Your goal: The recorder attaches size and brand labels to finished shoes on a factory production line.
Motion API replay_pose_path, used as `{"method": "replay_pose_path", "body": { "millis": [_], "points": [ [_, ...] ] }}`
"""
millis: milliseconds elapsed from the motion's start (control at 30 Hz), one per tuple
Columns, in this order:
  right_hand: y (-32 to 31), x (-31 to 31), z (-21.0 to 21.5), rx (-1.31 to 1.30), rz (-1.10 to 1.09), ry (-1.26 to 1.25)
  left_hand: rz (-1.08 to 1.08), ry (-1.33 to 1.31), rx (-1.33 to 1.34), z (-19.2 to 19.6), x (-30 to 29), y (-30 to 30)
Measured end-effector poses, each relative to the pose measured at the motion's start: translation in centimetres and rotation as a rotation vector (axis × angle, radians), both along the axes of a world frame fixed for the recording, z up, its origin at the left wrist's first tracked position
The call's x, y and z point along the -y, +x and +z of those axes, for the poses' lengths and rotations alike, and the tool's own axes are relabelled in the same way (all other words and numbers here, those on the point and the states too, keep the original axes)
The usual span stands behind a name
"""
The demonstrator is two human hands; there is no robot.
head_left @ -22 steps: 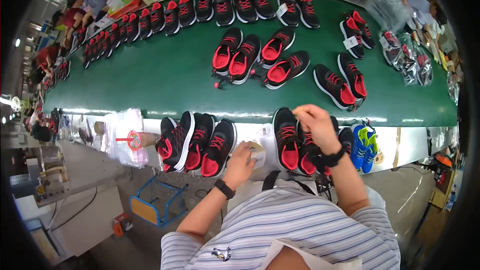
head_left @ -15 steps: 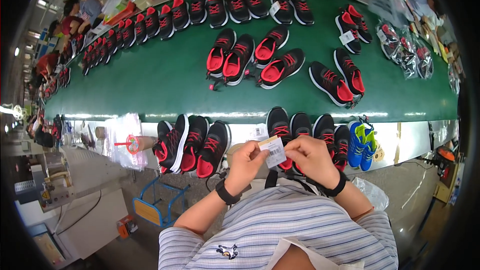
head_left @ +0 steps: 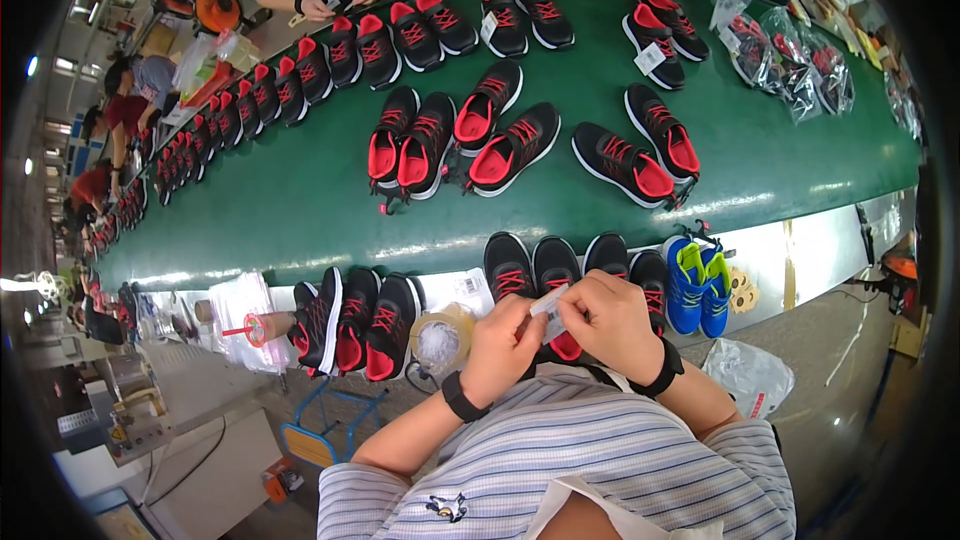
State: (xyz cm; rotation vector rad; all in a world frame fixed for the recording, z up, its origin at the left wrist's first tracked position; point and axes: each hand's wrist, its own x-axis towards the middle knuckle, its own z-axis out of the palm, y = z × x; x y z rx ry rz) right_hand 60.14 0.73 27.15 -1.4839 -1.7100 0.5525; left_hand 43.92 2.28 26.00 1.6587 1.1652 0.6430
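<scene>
Pinching one small white tag (head_left: 549, 302), left hand (head_left: 505, 345) and right hand (head_left: 612, 322), above black-and-red shoes (head_left: 532, 268).

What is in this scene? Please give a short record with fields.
left hand: pinches a small white tag
right hand: pinches the same tag
below hands: black-and-red shoes at the belt edge
right of them: blue shoes
left of hands: tape roll
belt: green, with more shoe pairs

Left hand (head_left: 503, 345) and right hand (head_left: 612, 320) pinch a small white tag (head_left: 549, 302) above black-and-red shoes (head_left: 533, 270).
</scene>
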Motion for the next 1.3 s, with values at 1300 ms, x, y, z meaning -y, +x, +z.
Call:
{"method": "replay_pose_path", "body": {
  "millis": [1300],
  "points": [
    [34.9,-18.7,-17.3,0.528,-0.377,-0.25,-0.588,0.258,-0.283,-20.9,-26.6,37.6]
  ]
}}
